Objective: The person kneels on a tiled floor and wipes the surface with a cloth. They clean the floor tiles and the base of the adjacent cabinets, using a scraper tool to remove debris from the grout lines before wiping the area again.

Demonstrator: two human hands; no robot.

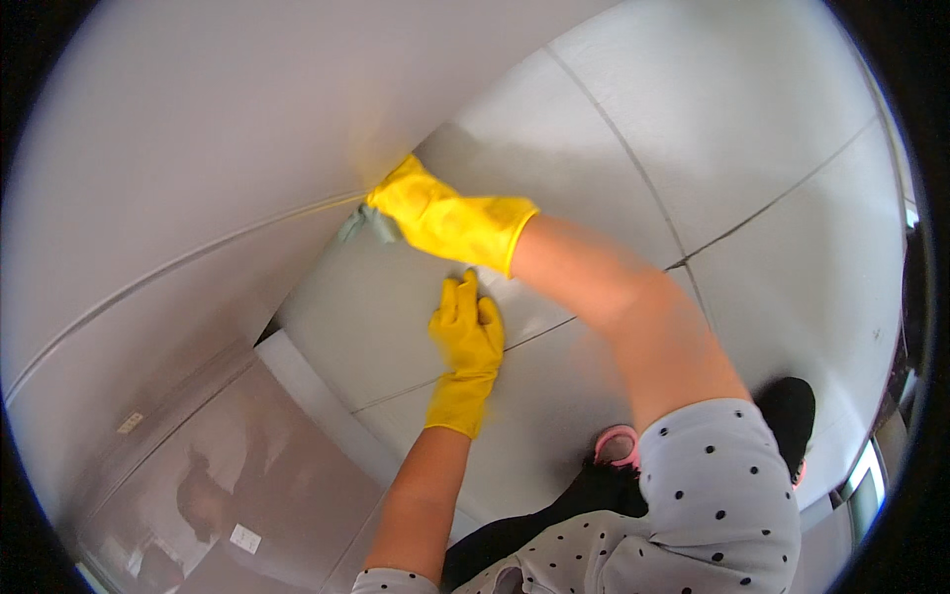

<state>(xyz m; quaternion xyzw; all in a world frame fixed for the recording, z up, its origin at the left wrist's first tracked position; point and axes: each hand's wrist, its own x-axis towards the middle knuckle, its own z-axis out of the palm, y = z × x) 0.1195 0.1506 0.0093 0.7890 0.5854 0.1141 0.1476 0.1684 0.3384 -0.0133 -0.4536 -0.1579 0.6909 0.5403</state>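
Both my hands wear yellow rubber gloves. My right hand (pixel 421 203) is closed on a grey-green cloth (pixel 372 226) at the edge of a large smooth pale panel (pixel 228 119). Part of the cloth hangs out below the glove; the rest is hidden by the fingers. Close by and nearer to me, my left hand (pixel 467 332) is open, its fingers stretched out over the light tiled floor (pixel 554 426). It appears to rest on the tiles, with nothing seen in it.
A glossy brownish cabinet front (pixel 237 475) with small white stickers stands at the lower left, a pale plinth strip (pixel 322 396) along its foot. A groove crosses the tall panel. My feet, in pink footwear (pixel 617 445), are at the lower right.
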